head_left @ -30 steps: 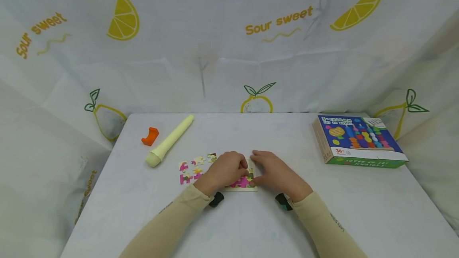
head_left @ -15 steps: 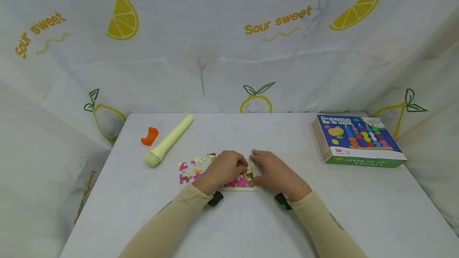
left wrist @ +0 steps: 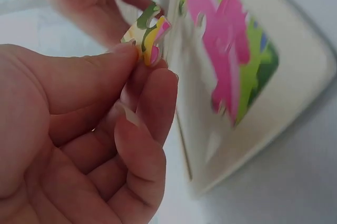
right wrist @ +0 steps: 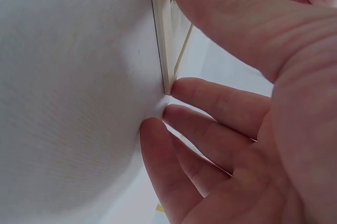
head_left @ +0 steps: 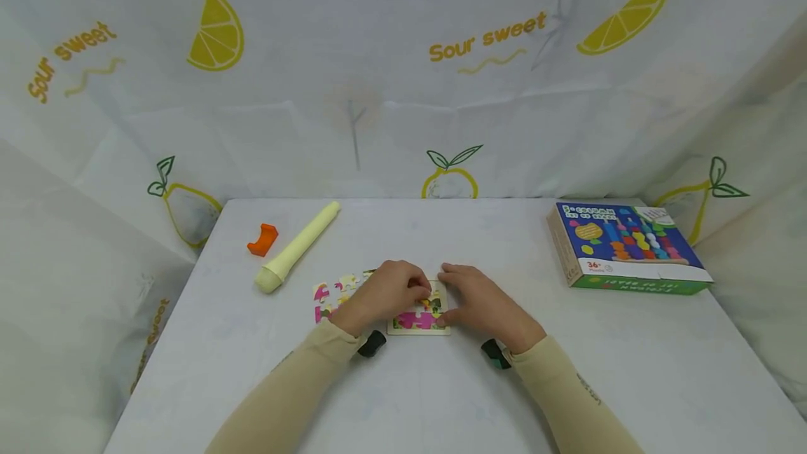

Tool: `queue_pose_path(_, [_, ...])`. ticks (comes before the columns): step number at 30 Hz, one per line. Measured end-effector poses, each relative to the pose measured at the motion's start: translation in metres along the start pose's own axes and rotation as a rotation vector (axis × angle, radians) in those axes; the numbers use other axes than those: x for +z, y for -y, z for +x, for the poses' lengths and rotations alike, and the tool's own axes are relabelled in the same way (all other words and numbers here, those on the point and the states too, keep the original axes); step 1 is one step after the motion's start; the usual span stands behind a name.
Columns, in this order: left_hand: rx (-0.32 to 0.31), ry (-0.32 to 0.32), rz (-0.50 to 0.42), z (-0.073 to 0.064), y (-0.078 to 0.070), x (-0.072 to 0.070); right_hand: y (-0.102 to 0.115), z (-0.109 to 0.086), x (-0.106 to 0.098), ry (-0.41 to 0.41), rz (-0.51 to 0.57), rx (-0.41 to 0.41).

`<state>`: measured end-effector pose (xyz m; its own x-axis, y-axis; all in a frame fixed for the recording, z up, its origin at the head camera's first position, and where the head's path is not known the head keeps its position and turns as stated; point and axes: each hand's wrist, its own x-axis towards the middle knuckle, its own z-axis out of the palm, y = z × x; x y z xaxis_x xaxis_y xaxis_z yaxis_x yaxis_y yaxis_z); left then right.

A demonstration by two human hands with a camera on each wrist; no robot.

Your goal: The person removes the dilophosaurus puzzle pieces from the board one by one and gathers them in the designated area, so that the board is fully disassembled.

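My left hand (head_left: 383,291) is raised over a small puzzle board (head_left: 394,332) and pinches a puzzle piece (left wrist: 148,37) between thumb and forefinger. That piece is yellow, green and pink. Pink and green pieces (left wrist: 226,37) sit joined inside the board's pale frame, and part of its bed is bare. At the board's right side rests my right hand (head_left: 488,307), its fingers spread and relaxed. Its thumb and a fingertip touch the board's edge (right wrist: 164,39) in the right wrist view. Loose puzzle pieces (head_left: 322,292) lie left of the board, partly covered by my left arm.
A pale yellow tapered roll (head_left: 299,247) and an orange curved block (head_left: 263,239) lie at the table's back left. A blue and green bead-set box (head_left: 637,247) stands at the back right. Patterned cloth (head_left: 378,76) hangs behind the table.
My left hand has shifted slightly up and left, uncovering more of the board's lower left and covering more loose pieces. The right hand has stayed at the board's edge.
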<state>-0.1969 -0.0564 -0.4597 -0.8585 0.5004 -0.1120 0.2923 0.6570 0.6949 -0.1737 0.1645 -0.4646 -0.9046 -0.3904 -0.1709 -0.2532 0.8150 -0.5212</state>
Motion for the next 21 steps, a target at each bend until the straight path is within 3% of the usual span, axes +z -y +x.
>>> queue_pose_path(12, [-0.147,-0.055,-0.033,-0.041,0.037,-0.046,0.008,-0.003,-0.003,0.017,-0.007,0.053])
queue_pose_path(21, [-0.205,-0.058,-0.012,-0.056,0.049,-0.055,0.009,-0.001,-0.002,0.036,0.002,0.056])
